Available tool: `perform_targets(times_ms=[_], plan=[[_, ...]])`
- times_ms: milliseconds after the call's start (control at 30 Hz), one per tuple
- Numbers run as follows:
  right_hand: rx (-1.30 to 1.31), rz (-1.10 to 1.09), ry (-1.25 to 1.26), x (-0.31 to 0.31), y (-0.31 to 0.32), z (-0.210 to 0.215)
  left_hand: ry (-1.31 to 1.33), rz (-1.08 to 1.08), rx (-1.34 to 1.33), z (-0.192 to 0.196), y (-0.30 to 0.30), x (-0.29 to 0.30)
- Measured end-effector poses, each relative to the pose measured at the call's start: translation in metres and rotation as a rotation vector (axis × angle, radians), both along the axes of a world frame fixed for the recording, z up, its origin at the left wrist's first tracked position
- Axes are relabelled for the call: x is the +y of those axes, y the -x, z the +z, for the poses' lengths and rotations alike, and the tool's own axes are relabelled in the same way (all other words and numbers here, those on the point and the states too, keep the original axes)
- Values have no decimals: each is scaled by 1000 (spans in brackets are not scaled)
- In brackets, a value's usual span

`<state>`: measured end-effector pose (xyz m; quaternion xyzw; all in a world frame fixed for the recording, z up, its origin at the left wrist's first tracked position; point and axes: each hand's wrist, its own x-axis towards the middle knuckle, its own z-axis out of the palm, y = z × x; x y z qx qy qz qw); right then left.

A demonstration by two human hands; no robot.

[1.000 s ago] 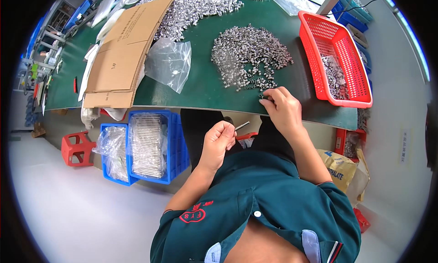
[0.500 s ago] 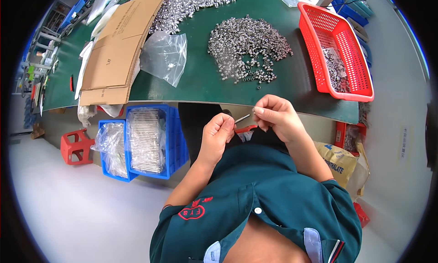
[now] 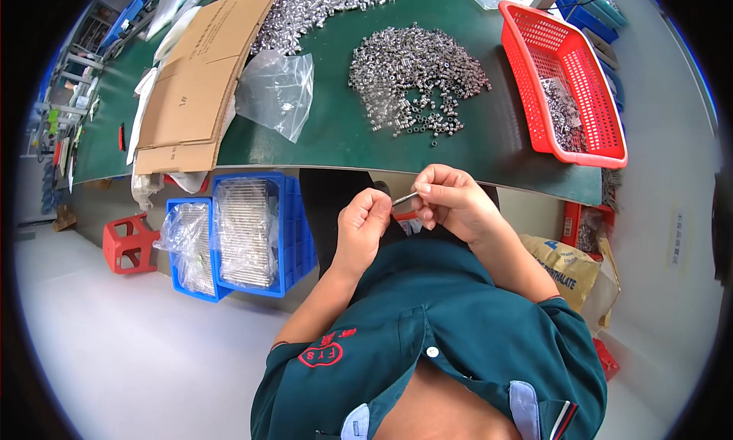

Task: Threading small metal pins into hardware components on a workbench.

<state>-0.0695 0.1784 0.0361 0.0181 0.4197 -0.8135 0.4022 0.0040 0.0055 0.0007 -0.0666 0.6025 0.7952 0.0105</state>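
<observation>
The green surface [image 3: 336, 135] carries a red basket [image 3: 561, 89] at its right edge and a heap of small metal sleeves [image 3: 416, 77] mid-surface. Below its near edge, the left hand [image 3: 365, 222] and right hand [image 3: 447, 203] each pinch an end of a thin metal pin [image 3: 405, 199].

The table [image 3: 336, 135] is dark green. The pile of small parts [image 3: 412, 81] on it is silvery grey, the basket [image 3: 534, 127] bright red, the flattened cardboard [image 3: 195, 96] plain brown. 2 blue crates [image 3: 294, 234] and a red stool [image 3: 126, 245] stand on a pale grey floor [image 3: 122, 341]. The shirt [image 3: 458, 333] is teal with a red emblem.
</observation>
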Motion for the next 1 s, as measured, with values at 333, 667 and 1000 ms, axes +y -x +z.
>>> perform_targets(times_ms=[333, 667, 1000], plan=[[515, -158, -351, -10, -16, 5, -111, 31, -24, 5, 4, 2], [649, -54, -461, -8, -11, 6, -237, -29, -80, 8, 6, 2], [1343, -330, -1046, 12, 25, -2, -327, -14, -118, 3, 5, -6]])
